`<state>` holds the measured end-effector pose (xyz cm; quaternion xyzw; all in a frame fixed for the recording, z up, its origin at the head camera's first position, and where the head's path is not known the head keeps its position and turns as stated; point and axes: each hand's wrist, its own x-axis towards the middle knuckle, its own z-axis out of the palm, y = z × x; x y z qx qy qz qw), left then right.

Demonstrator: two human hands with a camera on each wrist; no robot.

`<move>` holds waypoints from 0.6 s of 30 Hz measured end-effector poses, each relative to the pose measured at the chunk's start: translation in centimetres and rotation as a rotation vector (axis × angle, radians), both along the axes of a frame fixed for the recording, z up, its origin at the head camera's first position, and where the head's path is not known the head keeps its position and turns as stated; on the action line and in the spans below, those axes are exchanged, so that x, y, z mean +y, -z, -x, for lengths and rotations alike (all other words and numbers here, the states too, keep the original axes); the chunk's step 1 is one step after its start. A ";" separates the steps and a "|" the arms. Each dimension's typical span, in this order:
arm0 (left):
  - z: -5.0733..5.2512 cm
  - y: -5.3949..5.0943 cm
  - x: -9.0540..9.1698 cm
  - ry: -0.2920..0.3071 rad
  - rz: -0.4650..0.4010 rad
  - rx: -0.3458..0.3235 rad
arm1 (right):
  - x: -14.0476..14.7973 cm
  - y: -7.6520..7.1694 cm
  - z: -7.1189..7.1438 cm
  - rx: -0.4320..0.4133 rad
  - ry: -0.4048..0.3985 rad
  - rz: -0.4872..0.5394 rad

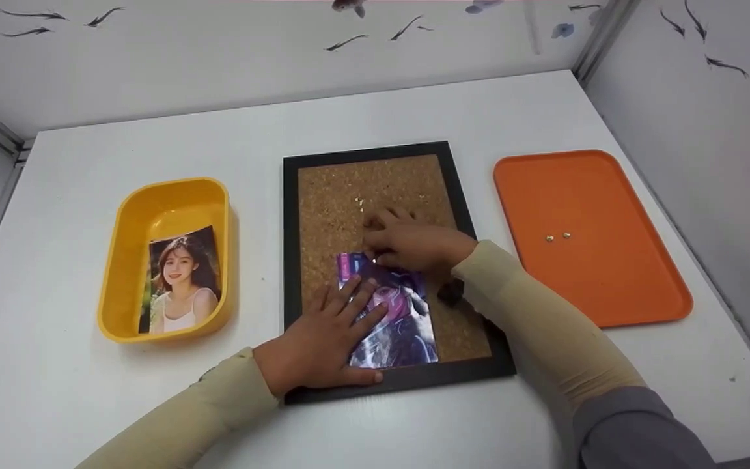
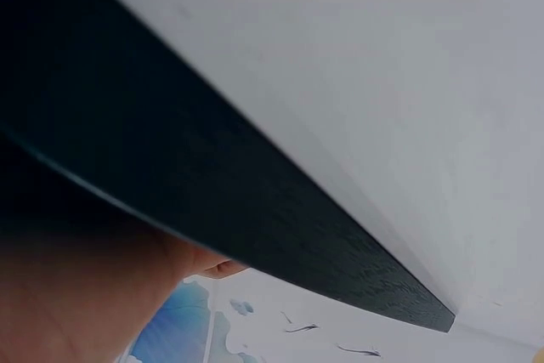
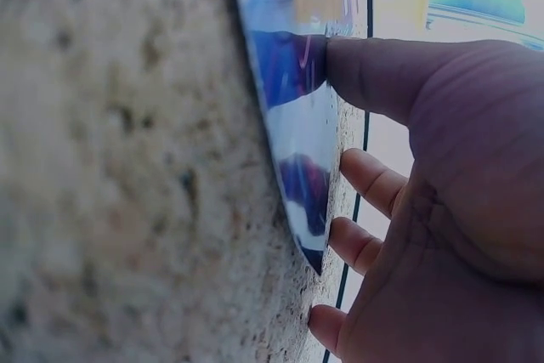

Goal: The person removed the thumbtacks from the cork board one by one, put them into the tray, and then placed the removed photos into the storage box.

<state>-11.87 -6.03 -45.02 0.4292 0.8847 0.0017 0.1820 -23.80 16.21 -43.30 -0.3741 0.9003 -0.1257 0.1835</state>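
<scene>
A glossy purple-and-blue picture (image 1: 407, 332) lies on the lower part of a cork board (image 1: 329, 215) with a black frame (image 1: 401, 374). My left hand (image 1: 323, 342) rests flat with spread fingers across the picture's left side and the frame's lower-left part. At the picture's top edge, my right hand (image 1: 414, 241) reaches down. Its thumb (image 3: 374, 74) presses on the picture, while other fingers touch the board. A tiny shiny spot, perhaps a pin head, shows beside the thumb in the head view. The index fingertip is hidden.
On the left, a yellow bin (image 1: 111, 280) holds a portrait photo (image 1: 183, 286). An orange tray (image 1: 599, 280) at right carries two small gold pins (image 1: 549, 238). Small shiny specks show on the cork above the right hand. White walls stand behind and at right.
</scene>
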 end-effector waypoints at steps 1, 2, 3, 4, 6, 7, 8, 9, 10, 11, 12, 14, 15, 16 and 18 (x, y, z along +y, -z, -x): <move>0.0 0.0 0.0 -0.001 -0.004 0.001 | 0.0 0.0 0.0 0.003 -0.003 0.002; 0.0 0.1 0.0 -0.002 -0.008 0.003 | 0.0 -0.1 -0.1 0.007 -0.008 0.005; 0.0 0.1 0.0 -0.002 -0.013 0.005 | 0.0 -0.1 -0.1 0.010 -0.012 0.008; 0.0 0.1 -0.1 -0.003 -0.019 0.008 | 0.0 -0.1 -0.1 0.013 -0.016 0.012; -0.1 0.2 -0.1 -0.002 -0.035 0.014 | 0.0 -0.1 -0.1 0.015 -0.019 0.014; -0.1 0.2 -0.1 -0.003 -0.040 0.016 | 0.0 -0.1 -0.1 0.014 -0.019 0.015; -0.1 0.2 -0.1 -0.002 -0.042 0.017 | 0.0 -0.2 -0.1 0.013 -0.017 0.014; -0.1 0.2 -0.1 -0.002 -0.044 0.018 | 0.0 -0.2 -0.1 0.011 -0.014 0.013; -0.1 0.2 -0.1 -0.002 -0.044 0.018 | 0.0 -0.2 -0.1 0.009 -0.011 0.011; -0.1 0.2 -0.1 -0.003 -0.044 0.018 | 0.0 -0.2 -0.1 0.008 -0.008 0.008; -0.1 0.2 -0.1 -0.003 -0.043 0.017 | 0.0 -0.2 -0.1 0.007 -0.005 0.008; -0.1 0.2 -0.1 -0.005 -0.039 0.015 | 0.0 -0.2 -0.1 0.005 -0.004 0.009; -0.1 0.2 -0.1 -0.005 -0.039 0.013 | 0.0 -0.2 -0.1 0.003 -0.004 0.010; -0.1 0.2 -0.1 -0.006 -0.037 0.010 | 0.0 -0.2 -0.1 0.002 -0.004 0.012; -0.1 0.1 -0.1 -0.008 -0.035 0.000 | 0.0 -0.2 -0.1 -0.001 -0.006 0.016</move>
